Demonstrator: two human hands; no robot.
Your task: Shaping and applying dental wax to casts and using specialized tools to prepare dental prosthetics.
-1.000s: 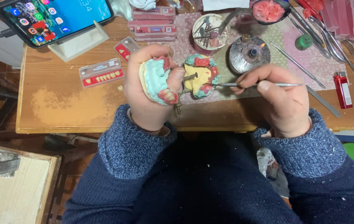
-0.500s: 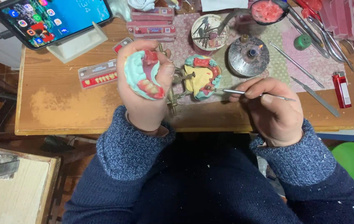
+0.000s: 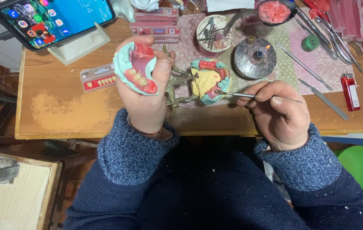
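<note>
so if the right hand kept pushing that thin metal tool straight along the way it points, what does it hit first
Probably the yellow wax of the lower dental model. The right hand aims the metal tool leftward, its tip already at or just touching that model's edge; depth is hard to judge.

Even, fairly bright indoor light falls from above on the wooden surface point(image 3: 62, 115), leaving only soft, short shadows. The phone screen point(image 3: 54, 19) at 11 o'clock glows with mild glare. Focus is sharp centrally; edges bend slightly.

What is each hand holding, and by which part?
The left hand grips a teal dental cast by its back and edge. The right hand pinches a thin metal tool along its handle.
</note>
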